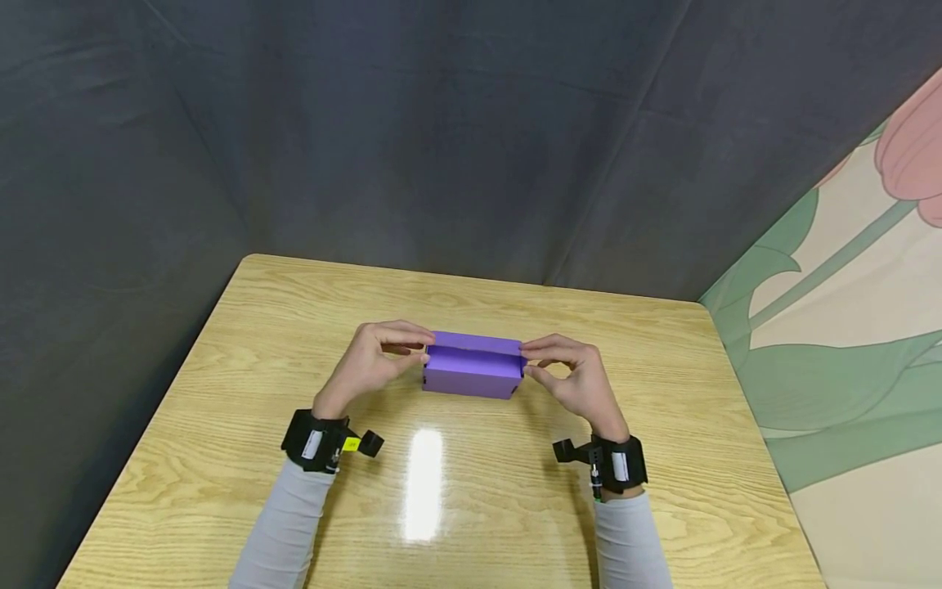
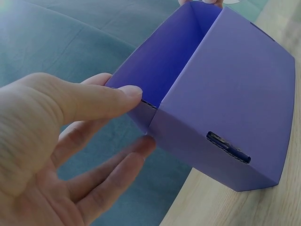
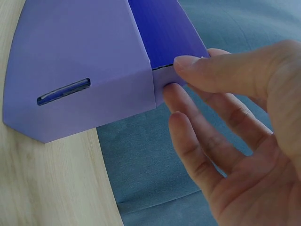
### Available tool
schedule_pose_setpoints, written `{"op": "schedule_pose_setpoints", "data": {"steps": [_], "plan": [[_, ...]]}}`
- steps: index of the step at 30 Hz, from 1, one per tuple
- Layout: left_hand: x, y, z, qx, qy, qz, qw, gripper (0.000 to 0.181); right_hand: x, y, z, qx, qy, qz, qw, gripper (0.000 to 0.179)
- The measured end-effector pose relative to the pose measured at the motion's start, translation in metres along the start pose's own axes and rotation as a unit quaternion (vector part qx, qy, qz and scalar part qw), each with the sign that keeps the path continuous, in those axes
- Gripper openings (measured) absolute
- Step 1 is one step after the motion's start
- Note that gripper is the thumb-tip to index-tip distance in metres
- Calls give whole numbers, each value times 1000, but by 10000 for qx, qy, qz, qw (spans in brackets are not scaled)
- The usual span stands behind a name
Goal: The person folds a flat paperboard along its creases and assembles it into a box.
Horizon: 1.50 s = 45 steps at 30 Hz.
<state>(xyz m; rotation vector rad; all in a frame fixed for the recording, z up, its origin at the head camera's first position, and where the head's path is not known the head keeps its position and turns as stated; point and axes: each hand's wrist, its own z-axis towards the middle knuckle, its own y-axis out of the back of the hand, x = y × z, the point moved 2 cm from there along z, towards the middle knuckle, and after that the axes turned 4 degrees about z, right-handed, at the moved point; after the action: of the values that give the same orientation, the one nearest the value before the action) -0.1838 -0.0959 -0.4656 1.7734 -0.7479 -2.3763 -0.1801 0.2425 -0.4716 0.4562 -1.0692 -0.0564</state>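
Note:
A purple cardboard box (image 1: 473,382) sits on the table, its lid partly raised so that a strip of the inside shows. My left hand (image 1: 375,356) pinches the lid's left end. In the left wrist view, the left thumb (image 2: 127,94) lies over the edge of the lid's side flap, and the lower fingers spread below the corner. At the other end, my right hand (image 1: 577,380) pinches the lid's right corner, thumb (image 3: 190,66) on the flap's edge. Slots (image 3: 63,92) are cut in the box's ends. The box's base is hidden from the head view.
The wood-grain table (image 1: 221,384) ends at a dark curtain (image 1: 441,147) behind the box. A flower-patterned cloth (image 1: 846,376) hangs along the right side. Black camera straps (image 1: 316,442) are worn on both wrists.

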Motion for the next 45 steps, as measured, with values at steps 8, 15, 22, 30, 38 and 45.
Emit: {"op": "schedule_pose_setpoints", "data": {"steps": [8,15,22,30,38,45], "plan": [[2,-1,1,161,145,-237,9995,23,1,-1,-1,140,-194,-100,9997,27],[2,-3,0,315,167,-453,9983,21,-6,-3,-1,286,-272,300,9988,20],[1,-11,3,-10,835,-213,9963,21,-16,-13,1,-246,-1009,1218,9871,8],[11,-14,4,550,2084,-1326,9675,59,-19,-17,2,191,-2297,1631,9593,48],[13,-13,3,640,2170,-1619,9605,62,-20,-19,1,718,-3119,2279,9196,66],[13,-12,4,657,2134,-1699,9598,61,-22,-18,0,650,-3156,2312,9180,64]]}}
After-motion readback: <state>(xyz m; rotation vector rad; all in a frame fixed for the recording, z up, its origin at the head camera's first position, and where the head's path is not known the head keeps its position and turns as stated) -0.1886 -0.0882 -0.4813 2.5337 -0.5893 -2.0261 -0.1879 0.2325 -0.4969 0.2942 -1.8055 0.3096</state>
